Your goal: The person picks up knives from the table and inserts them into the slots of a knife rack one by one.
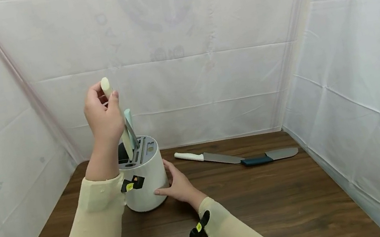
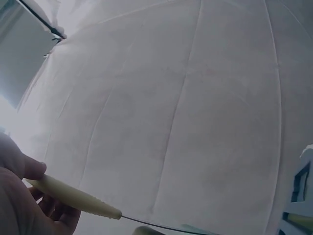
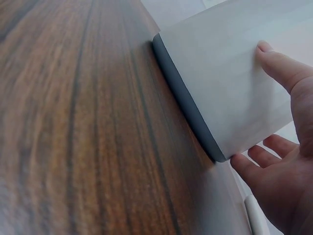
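My left hand point(image 1: 103, 114) pinches the cream handle point(image 2: 73, 196) of a knife between thumb and fingers, above a white knife block point(image 1: 147, 192). The blade point(image 1: 132, 133) slants down to the slotted grey top; whether its tip is inside a slot I cannot tell. Two other handles stand up from the block: a mint one point(image 1: 128, 116) and a pale cream one point(image 1: 127, 143), partly behind my left wrist. Low on the block's right side, my right hand point(image 1: 179, 185) grips the wall, thumb in front and fingers behind. The right wrist view shows its dark base point(image 3: 186, 100) on the table.
To the right on the brown wooden table point(image 1: 249, 201) lie a white-handled knife point(image 1: 219, 158) and a dark blue-handled knife point(image 1: 257, 161), touching or overlapping. White sheeting point(image 1: 182, 73) encloses the table at the back and both sides.
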Tool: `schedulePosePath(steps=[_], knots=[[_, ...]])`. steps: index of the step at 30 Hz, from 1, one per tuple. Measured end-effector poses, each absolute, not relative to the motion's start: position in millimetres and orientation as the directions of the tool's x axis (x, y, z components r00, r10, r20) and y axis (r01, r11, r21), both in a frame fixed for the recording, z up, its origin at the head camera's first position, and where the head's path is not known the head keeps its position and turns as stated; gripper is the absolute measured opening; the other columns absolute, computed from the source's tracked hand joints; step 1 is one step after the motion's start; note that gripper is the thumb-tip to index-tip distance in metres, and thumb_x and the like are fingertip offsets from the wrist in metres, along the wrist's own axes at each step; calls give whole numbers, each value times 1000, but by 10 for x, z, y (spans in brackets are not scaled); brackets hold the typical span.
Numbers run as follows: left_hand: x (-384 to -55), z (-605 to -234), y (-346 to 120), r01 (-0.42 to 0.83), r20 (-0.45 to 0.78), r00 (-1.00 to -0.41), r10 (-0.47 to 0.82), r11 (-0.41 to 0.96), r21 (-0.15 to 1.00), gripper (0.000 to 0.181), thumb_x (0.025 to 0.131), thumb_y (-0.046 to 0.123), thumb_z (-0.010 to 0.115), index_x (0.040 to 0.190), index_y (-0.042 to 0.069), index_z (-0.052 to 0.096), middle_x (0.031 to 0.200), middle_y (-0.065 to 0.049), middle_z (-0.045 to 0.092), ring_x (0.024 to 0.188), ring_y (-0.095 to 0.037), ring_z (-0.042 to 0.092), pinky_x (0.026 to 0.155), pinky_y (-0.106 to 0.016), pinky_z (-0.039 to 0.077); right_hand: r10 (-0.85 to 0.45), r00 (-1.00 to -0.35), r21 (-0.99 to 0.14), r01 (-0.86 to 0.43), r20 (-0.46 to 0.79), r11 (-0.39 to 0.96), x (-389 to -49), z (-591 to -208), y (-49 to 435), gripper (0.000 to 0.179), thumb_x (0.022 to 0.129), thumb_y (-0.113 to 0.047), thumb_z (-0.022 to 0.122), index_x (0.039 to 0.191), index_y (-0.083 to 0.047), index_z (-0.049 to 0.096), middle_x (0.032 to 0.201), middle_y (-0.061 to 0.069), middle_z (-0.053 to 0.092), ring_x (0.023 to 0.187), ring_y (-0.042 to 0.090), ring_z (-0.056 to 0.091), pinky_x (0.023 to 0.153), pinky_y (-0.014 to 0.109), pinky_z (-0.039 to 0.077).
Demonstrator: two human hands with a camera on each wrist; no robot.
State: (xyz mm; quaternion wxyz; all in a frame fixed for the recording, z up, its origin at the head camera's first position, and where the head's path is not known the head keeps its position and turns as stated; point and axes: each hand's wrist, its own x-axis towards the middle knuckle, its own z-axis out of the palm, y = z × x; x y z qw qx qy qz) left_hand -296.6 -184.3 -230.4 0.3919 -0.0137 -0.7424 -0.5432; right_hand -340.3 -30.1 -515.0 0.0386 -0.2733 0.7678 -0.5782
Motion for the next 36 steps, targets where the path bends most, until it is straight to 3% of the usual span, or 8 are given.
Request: schedulePosePath(steps=[5, 12, 21, 30, 36], knots=[[-3043, -2491, -1874, 390, 546, -730, -411, 405, 827, 42, 110, 18, 58, 150, 6, 55, 137, -12, 59, 116, -15, 56, 100, -29, 50, -462, -851, -911, -368, 250, 184, -3418, -5165, -300, 105, 86, -25, 91, 167, -39, 26, 167, 0, 44, 147, 23, 50, 112, 42, 52], [-3172, -2771, -1916, 394, 615, -704, -354, 526, 754, 41, 109, 13, 57, 146, -4, 57, 132, -24, 62, 119, -32, 62, 100, -39, 51, -460, -853, -913, -363, 247, 184, -3433, -5175, -311, 105, 86, -25, 91, 167, -41, 25, 166, -2, 45, 146, 23, 52, 114, 44, 51], [-3181, -2800, -1870, 369, 678, -670, -301, 657, 657, 40, 105, 7, 63, 143, -6, 59, 126, -27, 66, 111, -42, 65, 96, -51, 53, -464, -849, -916, -364, 252, 168, -3435, -5166, -308, 103, 88, -23, 90, 168, -36, 26, 166, 3, 46, 147, 26, 52, 115, 48, 50], [-3183, -2833, -1853, 338, 755, -626, -195, 804, 488, 38, 96, -1, 69, 134, -5, 66, 123, -27, 71, 111, -46, 66, 95, -60, 52, -459, -853, -915, -362, 247, 181, -3452, -5191, -307, 105, 87, -24, 91, 167, -40, 26, 165, 1, 47, 143, 25, 55, 112, 42, 52], [-3167, -2873, -1848, 264, 722, -683, -111, 884, 385, 38, 94, 0, 73, 132, -3, 69, 124, -27, 72, 109, -48, 68, 89, -61, 55, -463, -854, -919, -353, 239, 175, -3447, -5187, -307, 105, 86, -24, 91, 167, -42, 25, 165, -1, 47, 142, 25, 55, 112, 40, 52]])
